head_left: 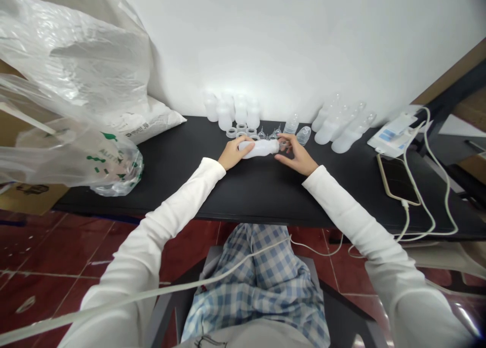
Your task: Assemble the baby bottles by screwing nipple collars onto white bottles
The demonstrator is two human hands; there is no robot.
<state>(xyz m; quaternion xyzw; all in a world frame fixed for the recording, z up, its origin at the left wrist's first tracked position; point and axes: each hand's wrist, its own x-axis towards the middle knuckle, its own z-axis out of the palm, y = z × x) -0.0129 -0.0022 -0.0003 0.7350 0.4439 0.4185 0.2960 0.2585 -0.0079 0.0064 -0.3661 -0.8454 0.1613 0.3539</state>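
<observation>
A white baby bottle (260, 148) lies on its side just over the black table, its clear teat end pointing right. My left hand (233, 154) is closed round the bottle's base, thumb on the near side. At the teat end is my right hand (297, 156), fingers curved and thumb apart; whether a fingertip touches the teat I cannot tell. Behind the bottle are several white collar rings (241, 130) and clear teats (274, 133), partly hidden by it. Two clear caps, one upright (291, 123) and one tipped over (304, 135), sit beyond my right hand.
Several uncapped white bottles (240, 110) stand against the wall. Capped bottles (343, 127) are grouped at right. Farther right are a white box (395, 134), a phone (398, 180) and cables (429, 135). Plastic bags (114, 158) fill the left side. A cable crosses above my lap.
</observation>
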